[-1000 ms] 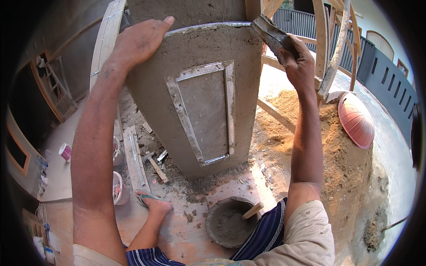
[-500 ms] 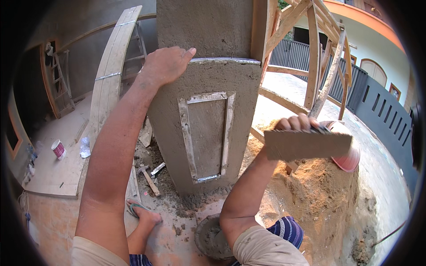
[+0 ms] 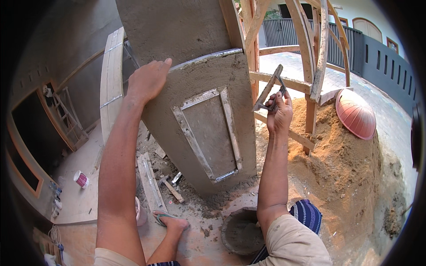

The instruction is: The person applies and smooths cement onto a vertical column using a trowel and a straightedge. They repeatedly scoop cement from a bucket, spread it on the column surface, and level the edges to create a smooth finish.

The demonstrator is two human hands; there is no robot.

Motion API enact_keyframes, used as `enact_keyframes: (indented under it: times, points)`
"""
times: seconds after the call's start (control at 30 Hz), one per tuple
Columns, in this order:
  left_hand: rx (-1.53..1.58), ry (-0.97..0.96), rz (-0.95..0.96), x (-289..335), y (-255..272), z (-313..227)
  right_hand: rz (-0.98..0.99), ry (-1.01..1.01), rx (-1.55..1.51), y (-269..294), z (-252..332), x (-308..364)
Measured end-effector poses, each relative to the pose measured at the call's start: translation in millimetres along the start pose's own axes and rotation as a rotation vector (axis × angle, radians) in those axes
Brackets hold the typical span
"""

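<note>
A plastered pillar [image 3: 158, 114] with wet grey mortar stands before me. On its lower face a narrow frame of pale strips [image 3: 230, 128] borders a recessed panel. My left hand [image 3: 148, 80] is closed round the pillar's left edge, beside the ledge; its fingertips are hidden and the thumb points up. My right hand [image 3: 280, 110] grips a plastering trowel [image 3: 268, 91] by its handle, right of the pillar and apart from it. The trowel's blade is seen nearly edge-on, tilted upright.
Below the pillar sits a tub of mortar [image 3: 242, 230]; a hammer [image 3: 172, 189] lies left of it. At the right, a sand heap [image 3: 341, 164] carries a pink basin [image 3: 356, 114]. Wooden bracing [image 3: 306, 53] rises behind my right hand. A white-and-red bucket [image 3: 81, 179] stands left.
My right hand has turned the trowel from broad face toward me to nearly edge-on and drawn it left, closer to the pillar. The view has tilted; my left hand stays on the pillar's edge.
</note>
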State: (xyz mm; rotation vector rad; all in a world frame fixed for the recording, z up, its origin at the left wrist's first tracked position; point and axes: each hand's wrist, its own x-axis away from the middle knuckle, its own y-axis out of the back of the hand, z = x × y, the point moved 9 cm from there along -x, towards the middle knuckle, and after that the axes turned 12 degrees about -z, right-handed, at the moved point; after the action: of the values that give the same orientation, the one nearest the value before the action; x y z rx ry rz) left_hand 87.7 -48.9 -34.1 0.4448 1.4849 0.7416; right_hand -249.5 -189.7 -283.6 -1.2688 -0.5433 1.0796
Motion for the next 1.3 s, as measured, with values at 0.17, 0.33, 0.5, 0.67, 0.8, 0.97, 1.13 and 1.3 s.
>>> enact_keyframes:
  times: [0.17, 0.33, 0.5, 0.67, 0.8, 0.97, 1.13, 1.3]
  points:
    - [0.007, -0.082, -0.058, -1, -2, -6, 0.078, 0.122, 0.342, -22, -26, 3]
    - [0.000, -0.200, -0.122, 2, -1, -16, 0.174, 0.390, 0.563, -62, -29, -12]
    - [-0.049, -0.192, -0.104, 4, -3, -19, 0.283, 0.513, 0.726, -98, -28, -3]
    - [-0.064, -0.191, -0.114, 7, -3, -22, 0.199, 0.562, 0.723, -106, -16, -24]
    - [-0.055, -0.207, -0.131, 4, -1, -26, 0.095, 0.584, 0.715, -102, 3, -59]
    - [-0.030, -0.182, -0.133, 4, -3, -29, -0.177, 0.447, 0.537, -45, 18, -73]
    - [-0.075, -0.189, -0.106, 7, 2, -25, -0.208, -0.022, -0.035, -50, -27, 6]
    - [-0.084, -0.202, -0.121, 8, -5, -29, -0.308, 0.042, 0.058, -65, -50, 33]
